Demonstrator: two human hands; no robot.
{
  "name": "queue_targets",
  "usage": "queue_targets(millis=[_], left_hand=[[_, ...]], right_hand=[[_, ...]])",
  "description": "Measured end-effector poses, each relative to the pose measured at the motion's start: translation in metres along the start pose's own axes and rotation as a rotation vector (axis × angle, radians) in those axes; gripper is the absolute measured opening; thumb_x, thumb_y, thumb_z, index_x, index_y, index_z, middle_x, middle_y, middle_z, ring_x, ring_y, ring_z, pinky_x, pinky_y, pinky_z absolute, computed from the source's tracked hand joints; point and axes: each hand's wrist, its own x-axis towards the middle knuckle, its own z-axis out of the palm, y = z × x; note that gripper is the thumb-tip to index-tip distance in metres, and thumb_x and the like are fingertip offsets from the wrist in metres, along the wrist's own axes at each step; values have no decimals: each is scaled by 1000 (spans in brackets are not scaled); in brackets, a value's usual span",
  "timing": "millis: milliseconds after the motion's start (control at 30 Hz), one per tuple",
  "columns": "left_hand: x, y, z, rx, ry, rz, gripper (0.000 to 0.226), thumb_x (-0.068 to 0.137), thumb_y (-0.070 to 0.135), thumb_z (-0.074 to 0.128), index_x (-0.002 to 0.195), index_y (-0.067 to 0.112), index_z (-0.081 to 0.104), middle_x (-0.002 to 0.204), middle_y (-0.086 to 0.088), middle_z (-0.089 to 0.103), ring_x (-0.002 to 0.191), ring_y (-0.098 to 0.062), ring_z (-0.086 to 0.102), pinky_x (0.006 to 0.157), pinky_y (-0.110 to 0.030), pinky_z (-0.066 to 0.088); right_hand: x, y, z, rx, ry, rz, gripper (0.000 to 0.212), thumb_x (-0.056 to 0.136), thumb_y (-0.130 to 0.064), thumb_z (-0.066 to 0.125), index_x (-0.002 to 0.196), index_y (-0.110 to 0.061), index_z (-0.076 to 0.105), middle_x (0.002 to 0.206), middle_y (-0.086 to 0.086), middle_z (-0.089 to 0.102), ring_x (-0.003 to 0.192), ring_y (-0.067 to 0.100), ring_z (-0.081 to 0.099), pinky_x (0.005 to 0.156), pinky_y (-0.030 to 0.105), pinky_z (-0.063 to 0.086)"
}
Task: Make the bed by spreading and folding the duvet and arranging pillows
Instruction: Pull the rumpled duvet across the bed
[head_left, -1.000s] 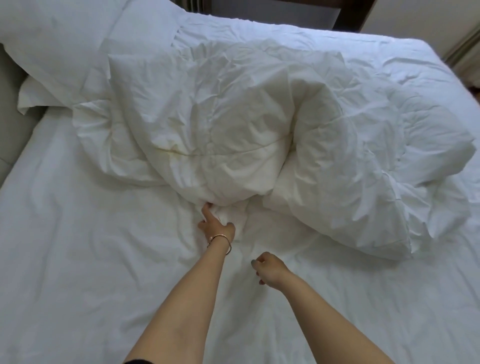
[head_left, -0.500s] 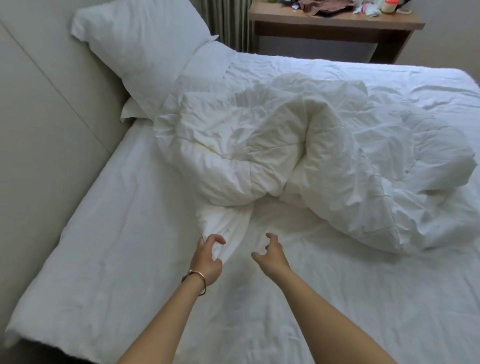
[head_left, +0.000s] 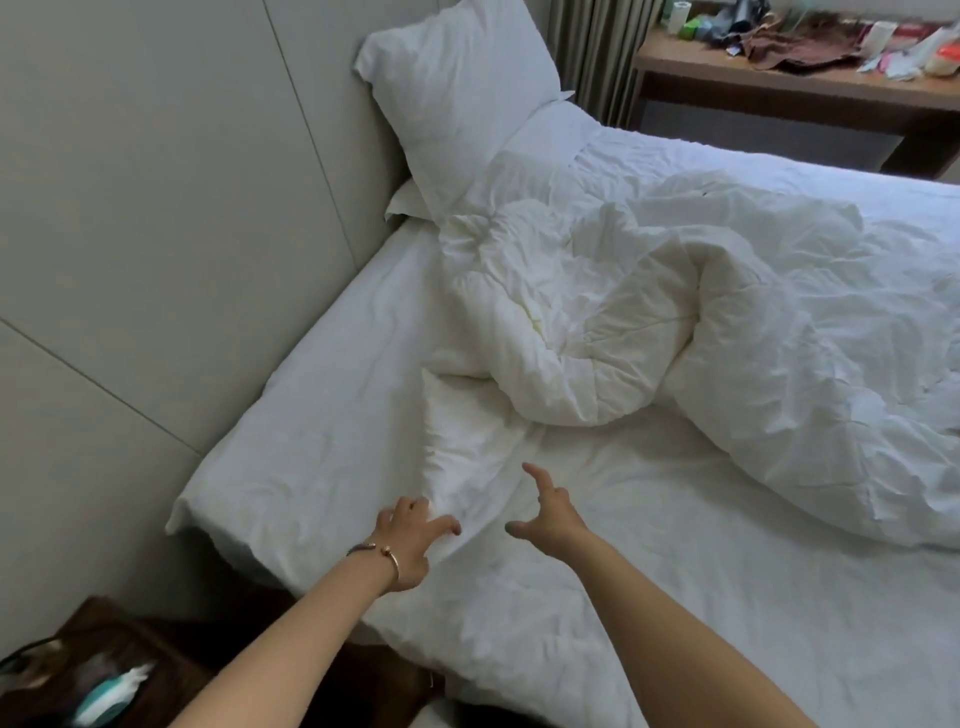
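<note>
A white duvet (head_left: 701, 322) lies bunched in a heap across the middle of the bed (head_left: 322, 426), with one corner stretched out toward me. My left hand (head_left: 408, 540), a bangle on its wrist, grips that stretched corner near the bed's left front. My right hand (head_left: 548, 514) hovers just right of the corner, fingers spread, holding nothing. A white pillow (head_left: 462, 104) leans against the grey headboard (head_left: 171, 208) at the far left, and a second pillow (head_left: 540, 140) lies partly under the duvet.
A dark wooden bedside table (head_left: 119, 670) with small items stands at the lower left. A wooden desk (head_left: 795, 88) cluttered with items stands beyond the bed's far side, next to a curtain (head_left: 592, 57).
My left hand has pulled the duvet corner toward me and to the left, drawing it out of the heap. My right hand opened and followed. The view swung left, showing the headboard.
</note>
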Motion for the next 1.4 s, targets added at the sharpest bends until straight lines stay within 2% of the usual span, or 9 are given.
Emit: queue_targets(millis=[100, 200, 400, 567, 733, 933, 1133, 1267, 1400], left_hand=[[17, -17, -12, -550, 145, 56, 75, 88, 39, 58, 142, 57, 10, 124, 5, 37, 117, -14, 41, 100, -30, 39], [46, -33, -20, -1083, 423, -149, 66, 93, 36, 57, 146, 38, 18, 132, -4, 41, 114, -19, 52, 94, -31, 43], [108, -63, 0, -1056, 235, -435, 77, 86, 39, 64, 148, 31, 18, 145, -13, 29, 127, -35, 43, 104, -40, 38], [131, -51, 16, -1143, 257, -401, 95, 80, 25, 71, 149, 33, 5, 147, -5, 16, 122, -26, 43, 99, -32, 37], [127, -37, 12, -1434, 176, -232, 90, 82, 3, 62, 148, 30, 8, 142, -1, 36, 108, -15, 47, 88, -23, 42], [56, -58, -68, -813, 547, 107, 69, 69, 6, 45, 122, 51, 47, 123, 10, 48, 116, -14, 52, 88, -19, 42], [-78, -185, -104, -147, 1044, -273, 83, 57, -14, 58, 114, 46, 61, 99, 6, 47, 94, -21, 49, 57, -33, 50], [-77, -214, -62, 27, 562, -500, 91, 72, -5, 57, 140, 50, 33, 138, 1, 31, 119, -27, 41, 91, -37, 45], [-52, -237, -15, -369, 145, -633, 83, 83, 15, 53, 148, 47, 13, 156, 5, 2, 139, -24, 18, 112, -33, 30]], right_hand=[[6, -15, 16, 38, 4, 7, 84, 84, -29, 72, 147, -44, 17, 136, 12, 39, 96, 18, 52, 77, 28, 52], [15, -31, 33, 79, 3, 25, 80, 86, -29, 70, 146, -43, 19, 134, 10, 40, 101, 21, 56, 75, 25, 52], [38, -42, 70, 116, -3, 77, 74, 88, -28, 68, 146, -41, 23, 130, 6, 41, 122, 20, 48, 64, 13, 42], [48, -26, 88, 103, 7, 131, 71, 89, -28, 66, 144, -43, 23, 126, 5, 42, 115, 16, 49, 63, 13, 43], [40, -24, 81, 61, 3, 154, 76, 88, -31, 65, 145, -46, 17, 124, 0, 37, 88, 9, 55, 64, 14, 45], [56, -65, 27, 214, 173, 20, 85, 79, -51, 72, 145, -49, 19, 131, -1, 36, 108, 20, 56, 80, 23, 46], [71, -112, 18, 70, 116, -193, 76, 81, -50, 70, 144, -42, 29, 144, -5, 35, 124, 21, 48, 92, 35, 48], [74, -138, 52, -167, -16, -182, 64, 87, -43, 66, 143, -25, 38, 143, 7, 38, 123, 22, 50, 93, 30, 46], [67, -161, 81, -249, -80, -264, 65, 87, -41, 65, 144, -31, 35, 142, 2, 35, 116, 19, 53, 90, 31, 48]])
